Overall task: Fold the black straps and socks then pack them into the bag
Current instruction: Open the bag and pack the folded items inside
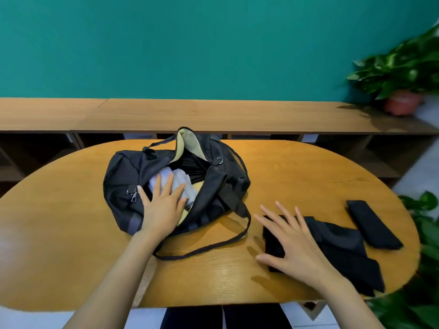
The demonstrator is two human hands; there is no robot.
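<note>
Bag [123, 176]: black duffel on the left half of the oval wooden table [71, 222], mouth gaping upward, loose carry strap [213, 245] trailing on the tabletop toward the right.
Left hand [161, 205]: fingers straight and spread, pressing flat on pale folded cloth [180, 179] inside the bag mouth; gripping nothing.
Right hand [294, 243]: palm down, fingers splayed wide over the folded black bundle [273, 241]; nothing pinched; touching or just above, hard to tell.
Black heap [344, 248]: strap or sock, not distinguishable; long axis slanting from the right hand toward the near right table edge.
Separate folded black piece [373, 224]: farther right, apart from the heap, same slant.
Deciding relation: all black pieces right of the bag, under or beyond the right hand, well apart from the left; bag mouth leftward and slightly farther away.
Likely next: right-hand grasp of the bundle, then a carry left into the opening.
</note>
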